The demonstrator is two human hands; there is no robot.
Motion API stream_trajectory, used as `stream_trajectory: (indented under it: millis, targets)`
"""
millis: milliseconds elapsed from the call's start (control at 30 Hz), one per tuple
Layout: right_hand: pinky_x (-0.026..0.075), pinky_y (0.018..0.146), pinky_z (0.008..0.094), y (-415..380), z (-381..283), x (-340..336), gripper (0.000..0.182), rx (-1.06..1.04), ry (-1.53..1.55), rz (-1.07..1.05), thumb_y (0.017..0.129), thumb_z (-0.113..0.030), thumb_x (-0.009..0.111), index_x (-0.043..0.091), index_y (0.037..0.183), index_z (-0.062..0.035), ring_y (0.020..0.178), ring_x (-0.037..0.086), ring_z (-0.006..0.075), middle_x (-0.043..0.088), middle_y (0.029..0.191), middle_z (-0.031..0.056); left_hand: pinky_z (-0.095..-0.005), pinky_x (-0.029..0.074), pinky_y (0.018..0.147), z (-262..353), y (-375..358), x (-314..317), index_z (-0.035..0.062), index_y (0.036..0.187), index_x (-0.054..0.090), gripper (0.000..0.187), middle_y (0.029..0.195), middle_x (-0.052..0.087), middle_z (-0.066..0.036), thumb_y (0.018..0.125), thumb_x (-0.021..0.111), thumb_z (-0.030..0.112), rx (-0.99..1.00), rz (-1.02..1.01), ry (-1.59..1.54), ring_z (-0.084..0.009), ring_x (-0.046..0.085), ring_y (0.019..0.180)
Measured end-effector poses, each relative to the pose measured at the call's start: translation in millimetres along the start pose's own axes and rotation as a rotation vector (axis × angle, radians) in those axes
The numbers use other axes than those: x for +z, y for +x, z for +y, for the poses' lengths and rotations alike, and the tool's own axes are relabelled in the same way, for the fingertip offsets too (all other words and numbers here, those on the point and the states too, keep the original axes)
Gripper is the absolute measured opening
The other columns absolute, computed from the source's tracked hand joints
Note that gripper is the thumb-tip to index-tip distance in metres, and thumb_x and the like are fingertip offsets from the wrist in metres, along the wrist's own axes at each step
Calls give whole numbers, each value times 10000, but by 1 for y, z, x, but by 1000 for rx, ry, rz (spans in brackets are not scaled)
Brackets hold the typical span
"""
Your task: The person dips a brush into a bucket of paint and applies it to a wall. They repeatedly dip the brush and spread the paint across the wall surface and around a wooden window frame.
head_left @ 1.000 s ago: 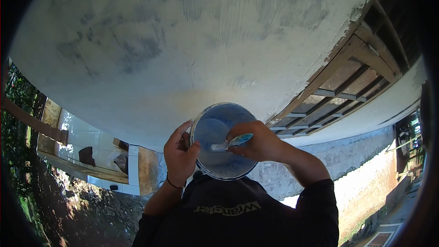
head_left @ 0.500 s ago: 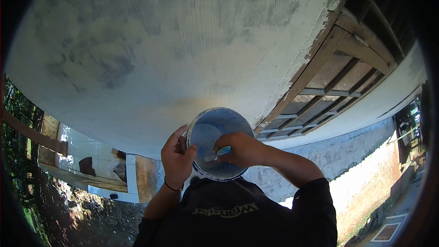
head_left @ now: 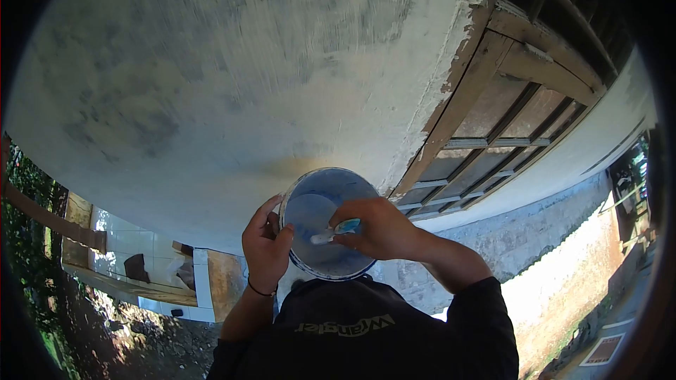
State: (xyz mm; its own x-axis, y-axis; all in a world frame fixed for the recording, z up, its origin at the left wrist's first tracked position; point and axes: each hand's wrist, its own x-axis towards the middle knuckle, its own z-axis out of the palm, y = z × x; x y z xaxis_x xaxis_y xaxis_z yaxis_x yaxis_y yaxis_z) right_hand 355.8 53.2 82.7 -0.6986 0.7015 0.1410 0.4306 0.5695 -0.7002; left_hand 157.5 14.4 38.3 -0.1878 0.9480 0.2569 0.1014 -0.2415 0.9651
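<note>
The pale, streaked wall took up most of the view, and it and the brown-framed window had slid leftward over the last second. Just in front of the dark shirt, the bucket had drifted left in view too; its rim was smeared and its inner side coated bluish white, with a smoother grey-blue area toward the bottom. The left hand was closed on the bucket's side, thumb at the rim. The right hand pinched a small tool with a turquoise handle, its whitish end now nearer the shirt, inside the bucket. That suggested work within the bucket rather than on the wall; whether the end touched the contents could not be told.
</note>
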Motion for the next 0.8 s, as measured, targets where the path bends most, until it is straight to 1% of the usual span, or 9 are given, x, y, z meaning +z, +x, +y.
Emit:
stream_trajectory:
  millis: [100,233,300,333,400,533,633,700,800]
  targets:
    - [473,701,341,-7,-1,-25,239,65,86,137,707,-162,717,627,905,-63,777,610,261,626,868,127,-155,278,501,2,2,3,-46,1131,506,424,642,373,42,709,544,-59,0,26,12,-13,334,544]
    - [470,682,336,-8,-3,-42,231,28,88,124,710,-168,717,627,892,-57,752,600,261,625,838,122,-157,275,489,8,5,7,-44,1127,512,421,630,369,47,708,542,-62,4,32,2,-9,330,531]
    - [465,680,339,-6,-12,-46,229,132,59,-4,724,-194,707,629,886,-53,743,592,270,619,839,134,-158,276,489,9,6,11,-44,1128,512,421,628,369,48,708,542,-62,6,39,-16,-9,329,531]
    - [465,680,339,-6,-10,-46,229,125,52,-7,724,-194,707,629,886,-53,743,592,270,619,839,134,-158,277,489,10,6,13,-44,1128,511,421,625,369,48,708,542,-63,0,42,-29,-9,329,531]
    - [461,689,350,-4,-4,-44,239,-23,-22,-22,733,-215,695,629,886,-44,757,592,286,613,841,144,-159,278,489,12,4,17,-44,1126,512,419,625,369,48,709,542,-63,4,48,-25,-10,327,531]
    - [459,708,362,-3,-6,-51,257,-74,-53,-136,735,-224,686,627,899,-35,783,590,298,608,838,146,-158,281,494,14,1,23,-44,1122,515,414,627,369,47,709,542,-64,4,62,-43,-13,329,537]
    - [460,701,367,-6,-4,-50,238,-117,-80,-122,725,-192,690,631,892,-33,789,590,292,609,826,132,-155,286,505,10,0,24,-42,1123,516,417,629,370,46,708,542,-67,28,68,-58,-14,340,547]
    - [464,699,355,-12,-9,-59,211,-199,-33,9,722,-166,693,636,880,-37,772,592,275,611,828,123,-155,287,506,16,0,25,-42,1124,516,418,630,370,45,708,539,-70,13,82,-42,-13,342,548]
    - [471,684,339,-12,-5,-59,195,-275,-51,36,713,-148,701,643,870,-47,748,595,250,613,801,101,-155,288,504,14,1,25,-41,1126,516,418,634,372,45,709,533,-71,8,93,-31,-12,346,547]
